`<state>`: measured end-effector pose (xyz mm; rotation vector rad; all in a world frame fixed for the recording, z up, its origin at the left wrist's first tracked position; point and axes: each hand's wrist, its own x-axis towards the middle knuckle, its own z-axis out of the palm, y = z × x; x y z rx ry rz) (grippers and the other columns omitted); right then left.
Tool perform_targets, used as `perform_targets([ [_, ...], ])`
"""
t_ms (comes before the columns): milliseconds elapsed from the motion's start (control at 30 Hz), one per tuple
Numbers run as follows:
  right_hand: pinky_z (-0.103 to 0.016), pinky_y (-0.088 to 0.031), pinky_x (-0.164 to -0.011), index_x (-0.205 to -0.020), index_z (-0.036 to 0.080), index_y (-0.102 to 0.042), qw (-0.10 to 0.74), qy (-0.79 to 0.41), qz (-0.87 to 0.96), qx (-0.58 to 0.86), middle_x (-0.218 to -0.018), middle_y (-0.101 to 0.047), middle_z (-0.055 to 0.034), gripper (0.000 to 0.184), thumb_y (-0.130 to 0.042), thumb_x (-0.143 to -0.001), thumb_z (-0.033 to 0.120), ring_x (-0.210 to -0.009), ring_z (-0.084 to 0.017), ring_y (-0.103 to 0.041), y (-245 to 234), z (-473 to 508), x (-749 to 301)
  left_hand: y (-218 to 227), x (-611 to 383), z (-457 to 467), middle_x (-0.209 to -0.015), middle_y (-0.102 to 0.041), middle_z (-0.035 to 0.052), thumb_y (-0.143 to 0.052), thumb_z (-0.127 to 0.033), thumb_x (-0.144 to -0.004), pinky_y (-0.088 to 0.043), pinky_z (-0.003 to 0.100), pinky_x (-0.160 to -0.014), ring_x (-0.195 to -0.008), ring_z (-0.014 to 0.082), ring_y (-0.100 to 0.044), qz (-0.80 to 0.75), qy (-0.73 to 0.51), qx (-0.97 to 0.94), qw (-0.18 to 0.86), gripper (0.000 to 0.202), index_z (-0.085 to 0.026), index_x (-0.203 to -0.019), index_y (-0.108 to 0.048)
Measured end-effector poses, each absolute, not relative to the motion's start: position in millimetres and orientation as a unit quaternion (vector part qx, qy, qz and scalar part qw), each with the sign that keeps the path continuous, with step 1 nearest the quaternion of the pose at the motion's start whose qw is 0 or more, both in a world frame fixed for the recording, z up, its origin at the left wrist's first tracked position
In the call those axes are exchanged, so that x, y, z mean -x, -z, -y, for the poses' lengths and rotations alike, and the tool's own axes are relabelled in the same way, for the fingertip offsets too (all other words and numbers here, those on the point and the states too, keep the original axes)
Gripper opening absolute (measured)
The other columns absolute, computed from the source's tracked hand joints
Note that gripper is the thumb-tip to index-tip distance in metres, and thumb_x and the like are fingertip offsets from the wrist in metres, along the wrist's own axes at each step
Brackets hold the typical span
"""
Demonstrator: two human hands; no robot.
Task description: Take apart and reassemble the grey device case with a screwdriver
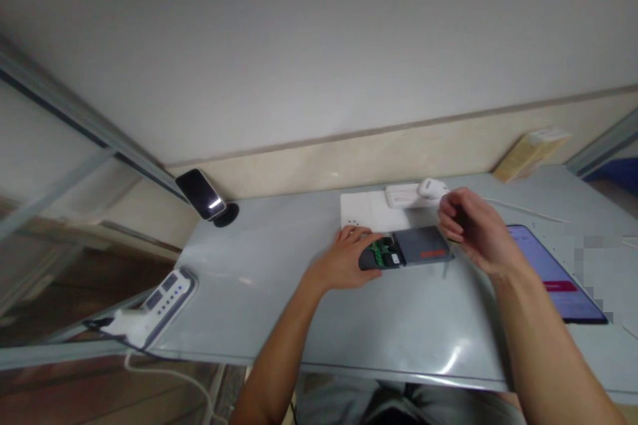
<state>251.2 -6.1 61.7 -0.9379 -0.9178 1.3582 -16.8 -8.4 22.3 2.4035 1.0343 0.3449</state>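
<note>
My left hand (349, 259) grips the left end of a dark, rounded device with an exposed green circuit board (385, 252), thumb on the near side and fingers on the far side. Against the device's right end lies a flat dark grey case (423, 246) with red lettering. My right hand (471, 226) is raised by the case's right end, its fingers curled together; whatever they hold, if anything, is hidden. Behind the left hand, a white sheet (366, 206) carries several tiny dark bits (353, 222).
A white box (403, 196) and a small white rounded case (432, 188) stand at the back. To the right lies a lit tablet (555, 279); a yellow carton (531, 153) leans by the wall. A phone on a stand (201, 194) and a power strip (167, 302) are left.
</note>
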Motion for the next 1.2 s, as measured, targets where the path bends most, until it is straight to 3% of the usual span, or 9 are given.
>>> perform_targets([
  [100,-0.024,-0.039,-0.049,-0.08,0.024,-0.051,0.662,-0.584,0.33,0.333,-0.077,-0.043,0.0028,0.033,-0.077,-0.079,0.045,-0.056,-0.009,-0.043,-59,2,-221,-17,8,11,-0.141,-0.055,0.0091,-0.074,-0.046,-0.085,-0.032,0.051,-0.117,-0.13,0.0314,-0.046,-0.373,-0.144,-0.887,0.229,0.07,-0.027,-0.146,-0.046],
  [200,-0.025,-0.043,-0.054,-0.081,0.025,-0.051,0.685,-0.564,0.329,0.323,-0.081,-0.045,0.0022,0.032,-0.076,-0.082,0.044,-0.061,-0.011,-0.047,-49,0,-201,-12,3,12,-0.141,-0.057,0.008,-0.07,-0.048,-0.089,-0.034,0.047,-0.115,-0.129,0.0294,-0.047,-0.367,-0.156,-0.89,0.222,0.066,-0.025,-0.146,-0.046],
  [600,-0.026,-0.043,-0.06,-0.083,0.025,-0.052,0.688,-0.551,0.359,0.306,-0.083,-0.046,0.0018,0.031,-0.073,-0.085,0.047,-0.066,-0.011,-0.049,-39,6,-189,-10,1,10,-0.137,-0.061,0.0051,-0.066,-0.042,-0.094,-0.036,0.043,-0.112,-0.125,0.0245,-0.051,-0.366,-0.164,-0.888,0.225,0.051,-0.025,-0.139,-0.053],
  [1200,-0.028,-0.043,-0.061,-0.084,0.026,-0.05,0.67,-0.522,0.424,0.315,-0.082,-0.045,0.0018,0.032,-0.071,-0.087,0.05,-0.066,-0.012,-0.049,-42,12,-187,-9,2,8,-0.135,-0.062,0.0054,-0.068,-0.042,-0.092,-0.038,0.043,-0.112,-0.126,0.0251,-0.053,-0.365,-0.175,-0.88,0.247,0.048,-0.028,-0.136,-0.057],
])
